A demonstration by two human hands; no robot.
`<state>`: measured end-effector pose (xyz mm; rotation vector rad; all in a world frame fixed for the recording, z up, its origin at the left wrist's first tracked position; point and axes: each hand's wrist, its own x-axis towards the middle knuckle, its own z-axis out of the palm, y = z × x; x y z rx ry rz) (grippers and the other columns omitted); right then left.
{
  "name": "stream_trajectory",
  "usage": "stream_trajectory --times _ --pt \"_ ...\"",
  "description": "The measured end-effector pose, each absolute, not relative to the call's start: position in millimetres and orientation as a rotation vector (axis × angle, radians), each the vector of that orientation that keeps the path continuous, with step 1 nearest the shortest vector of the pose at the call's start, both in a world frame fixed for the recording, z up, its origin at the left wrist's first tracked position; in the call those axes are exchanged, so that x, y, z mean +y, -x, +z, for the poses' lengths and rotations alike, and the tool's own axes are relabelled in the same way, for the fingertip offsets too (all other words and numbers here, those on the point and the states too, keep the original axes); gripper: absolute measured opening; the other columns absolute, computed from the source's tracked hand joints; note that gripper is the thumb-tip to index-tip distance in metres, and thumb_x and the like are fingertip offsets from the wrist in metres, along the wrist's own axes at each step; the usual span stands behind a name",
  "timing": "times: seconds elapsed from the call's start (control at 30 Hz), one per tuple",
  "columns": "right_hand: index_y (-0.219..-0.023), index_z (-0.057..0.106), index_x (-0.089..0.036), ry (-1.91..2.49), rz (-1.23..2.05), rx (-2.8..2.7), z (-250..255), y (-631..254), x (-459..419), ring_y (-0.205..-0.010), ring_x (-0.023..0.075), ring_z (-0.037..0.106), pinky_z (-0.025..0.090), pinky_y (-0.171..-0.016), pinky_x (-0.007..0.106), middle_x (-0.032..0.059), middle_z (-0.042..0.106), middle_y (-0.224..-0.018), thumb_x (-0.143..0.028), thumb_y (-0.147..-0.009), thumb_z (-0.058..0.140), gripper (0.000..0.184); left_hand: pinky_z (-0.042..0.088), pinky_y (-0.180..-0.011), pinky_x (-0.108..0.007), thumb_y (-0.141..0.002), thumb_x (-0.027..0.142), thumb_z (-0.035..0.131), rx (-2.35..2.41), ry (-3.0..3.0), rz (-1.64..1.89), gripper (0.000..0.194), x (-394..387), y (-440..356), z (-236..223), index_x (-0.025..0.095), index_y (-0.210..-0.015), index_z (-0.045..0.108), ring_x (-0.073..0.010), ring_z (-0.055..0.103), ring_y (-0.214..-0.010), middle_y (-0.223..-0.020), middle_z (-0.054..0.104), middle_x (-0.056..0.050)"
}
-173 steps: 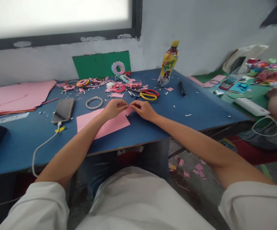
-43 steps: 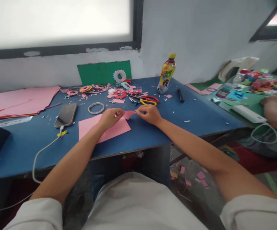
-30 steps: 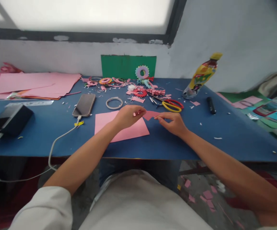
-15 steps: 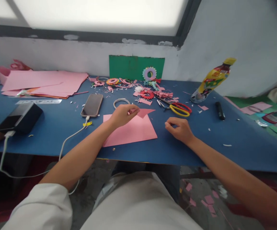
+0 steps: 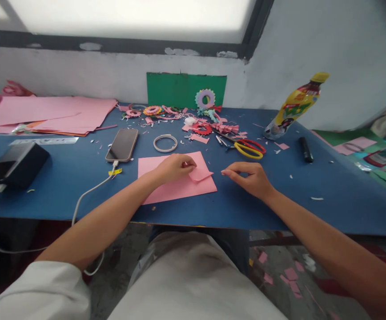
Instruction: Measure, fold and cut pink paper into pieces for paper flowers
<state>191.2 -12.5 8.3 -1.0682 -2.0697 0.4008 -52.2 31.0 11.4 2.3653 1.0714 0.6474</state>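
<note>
My left hand (image 5: 173, 168) rests on a pink paper sheet (image 5: 166, 189) on the blue table (image 5: 62, 178), its fingers closed on a small folded pink paper piece (image 5: 200, 174). A short way to the right, my right hand (image 5: 249, 178) lies on the table with fingers loosely curled and thumb meeting forefinger; I cannot make out anything in them. Yellow and red scissors (image 5: 248, 148) lie just beyond the right hand.
A phone (image 5: 122, 145) on a white cable, a tape ring (image 5: 165, 142), paper flowers and scraps (image 5: 199, 126), a green card (image 5: 186, 89), a bottle (image 5: 293, 109), a black marker (image 5: 305, 149), pink sheets (image 5: 53, 113) and a black box (image 5: 13, 164) lie around. Scraps litter the floor.
My right hand let go of the small pink piece and moved away to the right. My left hand brought the piece down onto the pink sheet. The view swung left.
</note>
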Motion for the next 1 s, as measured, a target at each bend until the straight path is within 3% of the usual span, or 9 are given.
stream_trajectory --times 0.17,0.3,0.47,0.8,1.0 --pt "-0.073 0.067 -0.018 0.999 0.484 -2.095 12.0 -187.4 -18.7 -0.067 0.0152 0.063 0.047 -0.06 0.024 0.0047 0.07 -0.074 -0.024 -0.081 0.053 0.017 0.043 -0.084 -0.03 -0.081 0.023 0.05 0.95 -2.481 0.726 0.017 15.4 40.8 21.1 0.017 -0.085 0.065 -0.0187 0.057 -0.093 -0.097 0.064 -0.006" --pt "-0.077 0.068 -0.018 0.976 0.419 -2.159 11.4 -183.2 -22.6 -0.057 0.0122 0.057 0.046 -0.058 0.024 0.0026 0.067 -0.067 -0.018 -0.078 0.051 0.018 0.046 -0.076 -0.028 -0.084 0.027 0.048 0.848 -2.502 0.77 0.02 2.1 30.8 26.6 0.017 -0.09 0.064 -0.0167 0.06 -0.084 -0.089 0.067 -0.005" --pt "-0.065 0.065 -0.018 0.97 0.309 -2.183 13.3 -179.5 -26.8 -0.045 0.0088 0.044 0.039 -0.049 0.021 -0.0005 0.058 -0.054 -0.015 -0.073 0.046 0.021 0.047 -0.07 -0.026 -0.082 0.024 0.05 0.861 -2.462 0.703 0.018 -4.7 26.4 28.4 0.018 -0.093 0.064 -0.0151 0.061 -0.076 -0.085 0.068 -0.004" --pt "-0.062 0.062 -0.016 0.961 0.326 -2.183 13.6 -180.8 -26.6 -0.045 0.0087 0.045 0.037 -0.048 0.021 0.0 0.058 -0.053 -0.015 -0.071 0.044 0.021 0.046 -0.068 -0.027 -0.083 0.027 0.049 0.936 -2.507 0.61 0.019 0.3 27.6 27.9 0.018 -0.09 0.065 -0.0171 0.061 -0.077 -0.085 0.068 -0.003" --pt "-0.065 0.062 -0.017 0.958 0.368 -2.201 12.7 -182.8 -25.8 -0.047 0.0091 0.046 0.037 -0.05 0.021 -0.0001 0.06 -0.057 -0.013 -0.071 0.042 0.022 0.045 -0.079 -0.032 -0.087 0.034 0.044 0.907 -2.608 0.578 0.026 4.3 29.1 23.6 0.017 -0.088 0.065 -0.0211 0.058 -0.09 -0.093 0.067 -0.006"
